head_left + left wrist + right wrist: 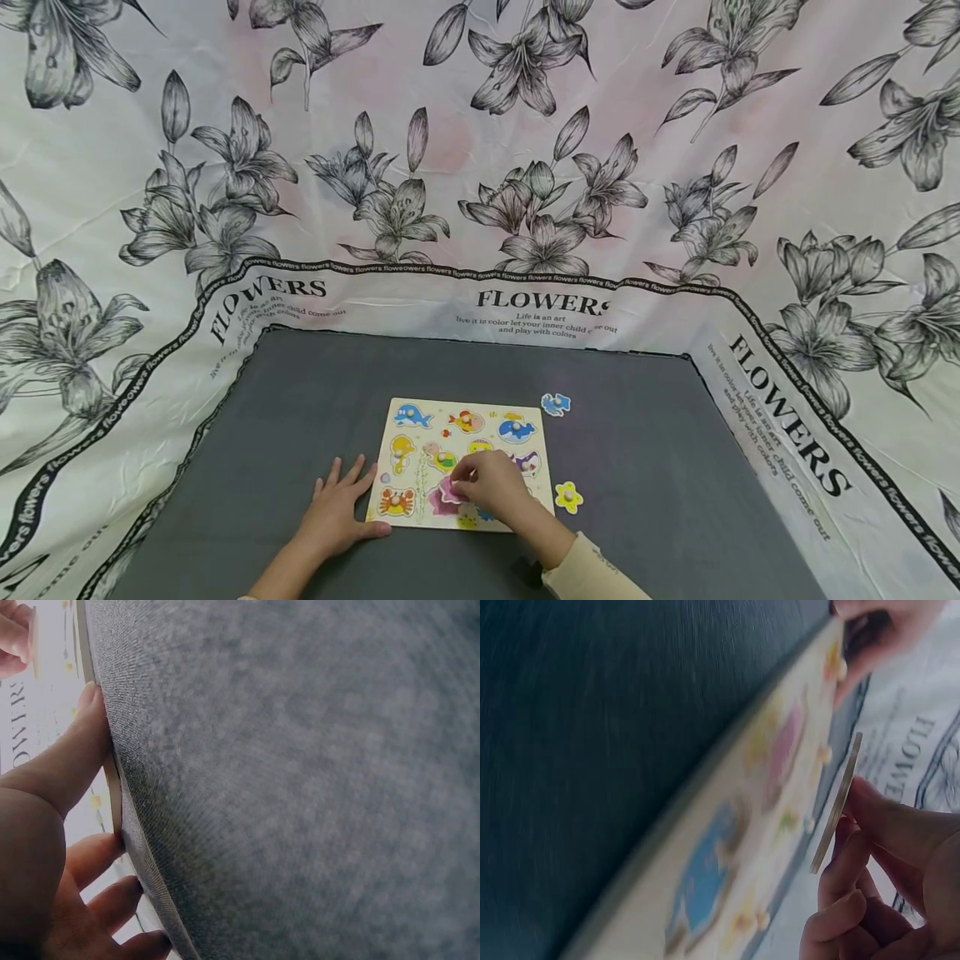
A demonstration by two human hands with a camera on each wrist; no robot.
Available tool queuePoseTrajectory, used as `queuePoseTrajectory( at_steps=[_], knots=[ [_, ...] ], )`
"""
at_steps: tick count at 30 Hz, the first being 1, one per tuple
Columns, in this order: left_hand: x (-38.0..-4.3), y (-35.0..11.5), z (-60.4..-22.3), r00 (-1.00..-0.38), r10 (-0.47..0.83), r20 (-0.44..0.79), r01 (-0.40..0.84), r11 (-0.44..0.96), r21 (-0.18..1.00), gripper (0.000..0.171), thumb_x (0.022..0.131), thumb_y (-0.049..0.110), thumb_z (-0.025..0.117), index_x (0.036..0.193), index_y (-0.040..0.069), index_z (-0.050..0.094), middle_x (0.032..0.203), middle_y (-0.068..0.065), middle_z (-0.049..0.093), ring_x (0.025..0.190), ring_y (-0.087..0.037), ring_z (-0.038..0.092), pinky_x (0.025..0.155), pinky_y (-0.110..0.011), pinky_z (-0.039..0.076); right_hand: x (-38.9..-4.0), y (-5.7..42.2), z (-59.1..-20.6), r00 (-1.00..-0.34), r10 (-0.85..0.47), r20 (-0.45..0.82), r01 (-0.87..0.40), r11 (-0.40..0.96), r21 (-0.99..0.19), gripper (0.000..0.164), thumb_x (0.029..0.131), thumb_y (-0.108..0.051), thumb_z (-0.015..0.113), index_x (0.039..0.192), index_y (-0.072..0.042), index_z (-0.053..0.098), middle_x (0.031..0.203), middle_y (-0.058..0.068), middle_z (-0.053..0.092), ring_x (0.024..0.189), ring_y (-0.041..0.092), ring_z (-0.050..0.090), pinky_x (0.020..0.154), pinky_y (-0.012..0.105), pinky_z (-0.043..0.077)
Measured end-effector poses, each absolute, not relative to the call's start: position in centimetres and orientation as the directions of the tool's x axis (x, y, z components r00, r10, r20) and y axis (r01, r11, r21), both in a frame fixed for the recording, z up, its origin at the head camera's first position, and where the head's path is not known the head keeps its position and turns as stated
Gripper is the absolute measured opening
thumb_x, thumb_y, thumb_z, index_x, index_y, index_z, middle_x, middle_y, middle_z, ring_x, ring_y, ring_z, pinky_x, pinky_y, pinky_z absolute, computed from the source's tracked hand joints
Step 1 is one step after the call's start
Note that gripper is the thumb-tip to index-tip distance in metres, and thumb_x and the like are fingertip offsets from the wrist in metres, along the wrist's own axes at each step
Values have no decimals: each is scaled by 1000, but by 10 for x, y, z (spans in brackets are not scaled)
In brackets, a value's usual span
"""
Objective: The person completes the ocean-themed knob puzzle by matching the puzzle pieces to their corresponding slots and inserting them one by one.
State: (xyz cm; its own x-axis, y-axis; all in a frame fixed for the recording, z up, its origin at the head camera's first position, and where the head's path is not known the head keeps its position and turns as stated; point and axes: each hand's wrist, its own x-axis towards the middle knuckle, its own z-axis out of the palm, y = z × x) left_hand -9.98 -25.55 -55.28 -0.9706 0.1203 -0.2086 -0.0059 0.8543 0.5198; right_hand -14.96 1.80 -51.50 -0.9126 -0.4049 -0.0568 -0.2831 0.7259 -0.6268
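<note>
A wooden peg puzzle board (438,408) with sea-animal pieces lies on the dark grey cloth. My right hand (491,483) pinches a pink puzzle piece (450,490) between thumb and fingers, just over the board's lower middle. In the right wrist view that piece (836,804) appears edge-on, tilted and apart from the board, its face hidden. A pink recess (786,746) and a blue recess (705,874) show in the board there. At the board's lower left my left hand (333,508) has its fingers spread, thumb (94,727) and fingertips touching the board's edge.
Right of the board lie a loose blue piece (556,405) near its top corner and a yellow star piece (568,497) lower down. Around the grey surface (637,450) runs a white flower-printed cloth (540,296), which rises behind it.
</note>
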Motion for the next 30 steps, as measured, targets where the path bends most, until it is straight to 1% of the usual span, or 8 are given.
queuePoseTrajectory(
  at_steps=[3, 10, 13, 21, 26, 30],
  knots=[
    [-101, -256, -552, -971, 121, -207, -3, 857, 515, 109, 63, 61, 87, 152, 11, 47, 162, -22, 33, 150, -56, 11, 112, -77, 15, -148, 10, -520, -900, -431, -64, -306, 730, -610, 3, 85, -21, 83, 84, -18, 80, 74, -14, 68, 63, 2, 52, 58, 20, 45],
    [-101, -255, -552, -970, 130, -204, 6, 855, 519, 109, 63, 61, 87, 152, 11, 48, 161, -22, 34, 149, -57, 12, 112, -78, 16, -145, 3, -532, -896, -422, -138, -268, 763, -589, 5, 85, -24, 83, 84, -21, 80, 71, -17, 64, 63, 2, 51, 58, 21, 42],
    [-102, -254, -552, -969, 129, -212, 0, 855, 519, 110, 63, 61, 87, 152, 11, 47, 161, -22, 34, 149, -56, 12, 112, -78, 15, -145, 3, -535, -897, -418, -143, -264, 767, -584, 5, 85, -25, 83, 84, -20, 80, 71, -16, 64, 63, 3, 51, 59, 22, 42],
    [-103, -254, -552, -969, 124, -212, -4, 854, 520, 110, 63, 61, 87, 152, 11, 47, 161, -22, 33, 150, -56, 11, 112, -77, 15, -147, -1, -536, -893, -432, -124, -297, 774, -559, 4, 86, -23, 82, 84, -20, 79, 69, -16, 61, 62, 3, 50, 57, 21, 41],
    [-101, -255, -551, -971, 123, -207, -4, 853, 522, 109, 62, 60, 87, 151, 10, 48, 161, -22, 34, 149, -56, 13, 112, -78, 16, -148, 1, -536, -876, -463, -135, -305, 748, -589, 5, 86, -23, 82, 86, -20, 77, 72, -15, 59, 62, 3, 50, 55, 21, 42],
    [-100, -257, -551, -970, 119, -213, -9, 856, 517, 110, 62, 61, 87, 151, 10, 48, 161, -22, 34, 149, -56, 12, 112, -78, 16, -154, 7, -533, -889, -455, -57, -331, 722, -608, 6, 87, -24, 81, 87, -20, 77, 79, -15, 64, 65, 2, 52, 57, 20, 45]
  ],
)
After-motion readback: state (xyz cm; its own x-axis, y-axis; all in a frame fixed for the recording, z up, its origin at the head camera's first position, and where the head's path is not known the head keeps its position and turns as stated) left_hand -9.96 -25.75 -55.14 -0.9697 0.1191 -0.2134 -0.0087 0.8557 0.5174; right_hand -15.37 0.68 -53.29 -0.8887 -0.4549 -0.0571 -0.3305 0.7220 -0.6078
